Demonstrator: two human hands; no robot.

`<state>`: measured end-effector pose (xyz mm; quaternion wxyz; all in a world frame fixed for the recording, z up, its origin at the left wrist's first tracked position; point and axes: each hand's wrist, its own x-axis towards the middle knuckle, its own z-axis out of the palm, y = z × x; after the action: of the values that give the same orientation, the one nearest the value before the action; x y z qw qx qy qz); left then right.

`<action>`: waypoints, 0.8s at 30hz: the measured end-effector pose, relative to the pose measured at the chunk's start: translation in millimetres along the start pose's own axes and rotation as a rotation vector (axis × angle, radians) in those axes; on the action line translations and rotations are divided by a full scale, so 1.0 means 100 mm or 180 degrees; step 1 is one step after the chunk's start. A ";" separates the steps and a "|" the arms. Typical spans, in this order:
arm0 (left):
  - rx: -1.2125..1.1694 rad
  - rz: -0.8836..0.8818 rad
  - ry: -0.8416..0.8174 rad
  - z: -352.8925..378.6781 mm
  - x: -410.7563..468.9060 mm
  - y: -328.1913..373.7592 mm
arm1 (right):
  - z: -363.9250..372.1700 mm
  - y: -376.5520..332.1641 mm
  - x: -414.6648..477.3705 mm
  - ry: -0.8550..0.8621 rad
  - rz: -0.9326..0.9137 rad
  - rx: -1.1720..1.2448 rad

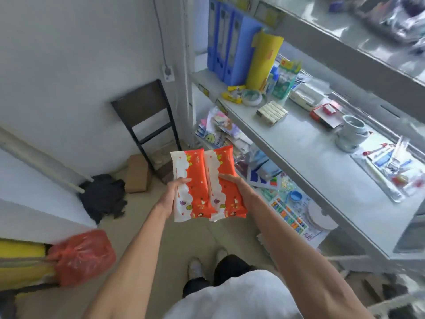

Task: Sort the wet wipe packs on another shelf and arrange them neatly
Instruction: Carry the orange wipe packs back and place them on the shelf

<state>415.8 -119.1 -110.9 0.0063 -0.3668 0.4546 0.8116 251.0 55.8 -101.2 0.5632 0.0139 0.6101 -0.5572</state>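
**Operator:** Where are the packs?

**Inspector:** You hold two, side by side with their long edges touching. Both are in the air in front of you, above the floor and just left of the shelf unit.

**Operator:** And my hands?

**Inspector:** Your left hand grips the left pack by its white outer edge, thumb on top. Your right hand grips the right pack by its orange outer edge, thumb laid across the top face. The fingers underneath are hidden on both sides.

**Operator:** What is around me?

**Inspector:** To your right, the middle shelf carries blue folders upright at its far end. A yellow roll leans just beside them, and a tape roll sits further along. A chair stands against the wall beyond the packs. A red bag lies low on your left.
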 end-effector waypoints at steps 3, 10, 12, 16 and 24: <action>0.0163 -0.0032 -0.0373 0.35 0.46 0.33 | -0.36 -0.25 0.09 0.0290 -0.0325 0.0251; 0.0710 -0.0260 -0.1195 1.38 1.51 0.78 | -1.38 -0.69 0.17 0.0763 -0.0581 0.0850; 0.0834 -0.0288 -0.1339 1.68 1.75 0.90 | -1.62 -0.78 0.15 0.0845 -0.0667 0.1015; 0.1132 -0.0414 -0.1651 2.28 2.12 1.08 | -2.06 -0.88 0.26 0.1259 -0.1046 0.1273; 0.1670 -0.0669 -0.1919 3.05 2.79 1.10 | -2.55 -1.02 0.39 0.2090 -0.1364 0.1524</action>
<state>-6.2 -47.1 -101.4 0.3154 -0.1430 0.5839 0.7343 -0.7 170.5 -126.0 0.1931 0.1929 0.5994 -0.7525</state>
